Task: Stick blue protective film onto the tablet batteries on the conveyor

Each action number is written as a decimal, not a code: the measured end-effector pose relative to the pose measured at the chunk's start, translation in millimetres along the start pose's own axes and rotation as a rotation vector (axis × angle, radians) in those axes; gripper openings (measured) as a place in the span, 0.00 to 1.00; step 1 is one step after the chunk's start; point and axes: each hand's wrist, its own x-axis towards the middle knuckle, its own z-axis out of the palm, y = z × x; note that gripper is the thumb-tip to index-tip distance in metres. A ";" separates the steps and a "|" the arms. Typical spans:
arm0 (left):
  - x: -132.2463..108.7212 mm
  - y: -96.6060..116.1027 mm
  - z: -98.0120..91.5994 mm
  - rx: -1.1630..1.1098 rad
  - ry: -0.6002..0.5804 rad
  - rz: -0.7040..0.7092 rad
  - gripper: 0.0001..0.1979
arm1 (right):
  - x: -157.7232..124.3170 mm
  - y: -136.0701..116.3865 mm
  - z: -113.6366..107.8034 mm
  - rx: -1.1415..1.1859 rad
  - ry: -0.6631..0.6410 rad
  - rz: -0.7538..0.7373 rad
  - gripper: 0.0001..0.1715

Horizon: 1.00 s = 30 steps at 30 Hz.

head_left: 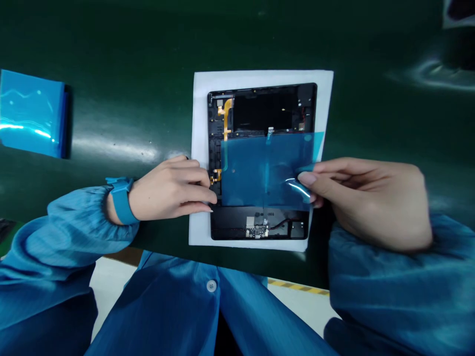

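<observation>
An opened tablet (260, 222) lies on a white sheet (322, 99), its circuit boards, orange flex cable (225, 126) and dark inner parts exposed. Across its middle spreads a translucent blue film (248, 173), whose right edge reaches past the tablet's side. My right hand (374, 198) pinches that edge between thumb and fingers, and the film bends with a bright glare there. At the tablet's left edge, my left hand (174, 190) rests with bent fingers and the thumb apart, fingertips touching the frame. Whether the film's whole underside touches the tablet I cannot tell.
A stack of blue film sheets (31, 113) sits at the far left of the dark green table (141, 44). A blue band (123, 200) circles my left wrist. Something blurred and pale (456, 15) stands in the top right corner. Below the table's front edge, yellow-black floor tape (299, 287) shows.
</observation>
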 end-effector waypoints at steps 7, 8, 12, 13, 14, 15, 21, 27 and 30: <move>0.3 0.8 -1.4 0.009 0.005 0.011 0.10 | 2.5 1.9 -0.1 0.005 -0.029 -0.020 0.07; 0.2 1.0 -1.5 0.013 0.002 0.011 0.10 | 2.7 1.9 -0.3 0.002 -0.031 -0.022 0.08; 0.1 1.3 -1.3 0.035 -0.001 0.016 0.10 | 2.7 2.6 -1.6 0.001 -0.038 -0.009 0.11; 0.1 1.3 -1.3 0.038 0.001 0.017 0.10 | 2.8 3.3 -2.0 0.004 -0.040 -0.004 0.12; 0.1 1.4 -1.3 0.038 0.002 0.019 0.10 | 3.0 4.2 -2.3 0.008 -0.044 0.001 0.13; 0.0 1.6 -1.5 0.038 0.003 0.021 0.10 | 3.3 5.3 -2.5 0.013 -0.047 0.004 0.13; 2.7 6.0 -8.3 0.066 0.030 -0.022 0.13 | 4.8 10.1 -4.2 0.072 -0.100 -0.003 0.19; 26.2 11.7 -14.4 0.370 -0.079 -0.110 0.16 | 8.9 11.5 -7.6 0.031 0.148 -0.147 0.15; 45.2 13.9 -10.9 0.402 -0.160 -0.115 0.16 | 14.7 16.3 -9.0 0.065 0.211 -0.187 0.14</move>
